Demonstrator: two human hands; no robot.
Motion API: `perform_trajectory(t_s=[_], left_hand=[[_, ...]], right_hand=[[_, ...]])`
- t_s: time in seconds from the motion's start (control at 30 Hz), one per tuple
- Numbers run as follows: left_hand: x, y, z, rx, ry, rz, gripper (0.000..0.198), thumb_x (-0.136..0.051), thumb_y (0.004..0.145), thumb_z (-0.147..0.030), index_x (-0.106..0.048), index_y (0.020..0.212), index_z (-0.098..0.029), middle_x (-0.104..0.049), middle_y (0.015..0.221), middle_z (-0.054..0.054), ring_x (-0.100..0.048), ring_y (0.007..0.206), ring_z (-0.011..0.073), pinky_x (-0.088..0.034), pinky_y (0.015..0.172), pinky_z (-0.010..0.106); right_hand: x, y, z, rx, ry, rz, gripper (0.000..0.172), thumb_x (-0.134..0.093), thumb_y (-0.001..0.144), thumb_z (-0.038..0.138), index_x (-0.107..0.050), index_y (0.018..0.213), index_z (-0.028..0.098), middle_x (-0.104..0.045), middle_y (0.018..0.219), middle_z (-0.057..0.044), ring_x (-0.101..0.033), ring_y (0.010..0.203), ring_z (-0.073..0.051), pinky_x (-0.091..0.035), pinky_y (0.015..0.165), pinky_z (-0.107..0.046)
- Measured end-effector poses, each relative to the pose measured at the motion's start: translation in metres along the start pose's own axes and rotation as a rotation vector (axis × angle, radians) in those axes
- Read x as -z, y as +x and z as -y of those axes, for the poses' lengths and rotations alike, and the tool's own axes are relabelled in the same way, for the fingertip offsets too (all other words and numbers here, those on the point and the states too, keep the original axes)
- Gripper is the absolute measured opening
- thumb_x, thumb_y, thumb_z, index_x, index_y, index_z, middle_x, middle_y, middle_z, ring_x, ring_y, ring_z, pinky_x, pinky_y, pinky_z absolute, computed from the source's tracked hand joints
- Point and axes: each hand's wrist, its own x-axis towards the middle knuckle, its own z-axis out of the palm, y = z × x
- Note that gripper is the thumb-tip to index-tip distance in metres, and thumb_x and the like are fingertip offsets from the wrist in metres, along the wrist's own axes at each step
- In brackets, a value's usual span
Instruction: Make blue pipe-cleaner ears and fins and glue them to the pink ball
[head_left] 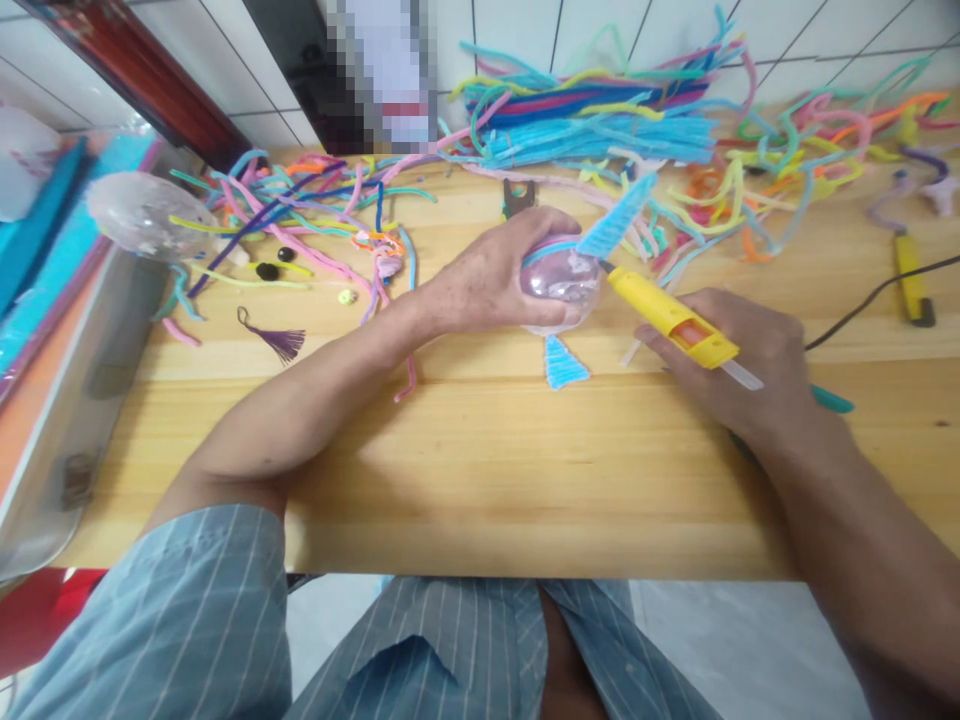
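My left hand (499, 275) is wrapped round a clear plastic ball (559, 285) with a blue and pink band at its top. A blue fuzzy triangular piece (619, 215) sticks up from the ball's upper right side. My right hand (742, 350) grips a yellow hot glue gun (671, 315), with a clear glue stick poking out of its back end. The gun's nozzle points at the base of that blue piece; whether it touches is too small to tell. Just below the ball, a second blue triangular piece (566, 362) lies on the table.
Bundled pipe cleaners (600, 135) lie along the tiled wall, with loose ones on both sides. Another clear ball (150, 215) is at the left, near a plastic bin (75, 420). A purple tassel (277, 337), black pompoms (268, 271) and a yellow cutter (911, 280) lie about. A black cord (877, 298) runs to the right.
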Motion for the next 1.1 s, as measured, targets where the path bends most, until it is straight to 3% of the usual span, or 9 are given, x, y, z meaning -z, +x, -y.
perform_trajectory(t_s=[0.23, 0.63, 0.87, 1.1], left_hand=[[0.000, 0.000, -0.003, -0.008, 0.007, 0.000, 0.078, -0.088, 0.079, -0.064, -0.063, 0.142, -0.024, -0.071, 0.143, 0.011, -0.068, 0.135, 0.0357, -0.053, 0.120, 0.050], [-0.001, -0.001, -0.005, 0.000, 0.005, 0.006, 0.078, -0.086, 0.082, -0.065, -0.062, 0.143, -0.023, -0.071, 0.142, 0.012, -0.066, 0.138, 0.0353, -0.051, 0.120, 0.049], [0.001, -0.001, -0.003, 0.017, 0.000, 0.010, 0.082, -0.087, 0.080, -0.066, -0.060, 0.145, -0.023, -0.069, 0.145, 0.013, -0.066, 0.139, 0.0365, -0.051, 0.121, 0.053], [0.001, -0.001, -0.001, 0.005, -0.005, 0.024, 0.083, -0.088, 0.079, -0.067, -0.060, 0.145, -0.025, -0.069, 0.143, 0.011, -0.067, 0.136, 0.0368, -0.052, 0.120, 0.054]], right_hand=[[0.001, 0.002, 0.006, -0.075, 0.038, -0.001, 0.031, -0.068, 0.102, 0.055, -0.070, 0.095, 0.026, -0.072, 0.083, -0.005, -0.077, 0.082, -0.027, -0.054, 0.071, -0.038], [-0.002, 0.003, 0.004, 0.016, 0.014, -0.035, 0.030, -0.069, 0.102, 0.051, -0.069, 0.094, 0.022, -0.077, 0.085, -0.007, -0.076, 0.076, -0.024, -0.051, 0.066, -0.034], [0.002, -0.003, -0.004, 0.008, -0.105, 0.024, 0.035, -0.061, 0.106, 0.055, -0.074, 0.104, 0.023, -0.077, 0.091, -0.009, -0.078, 0.085, -0.027, -0.055, 0.071, -0.037], [-0.001, 0.000, -0.003, 0.073, -0.132, -0.022, 0.027, -0.066, 0.103, 0.050, -0.071, 0.098, 0.024, -0.077, 0.084, -0.004, -0.072, 0.070, -0.021, -0.049, 0.062, -0.032]])
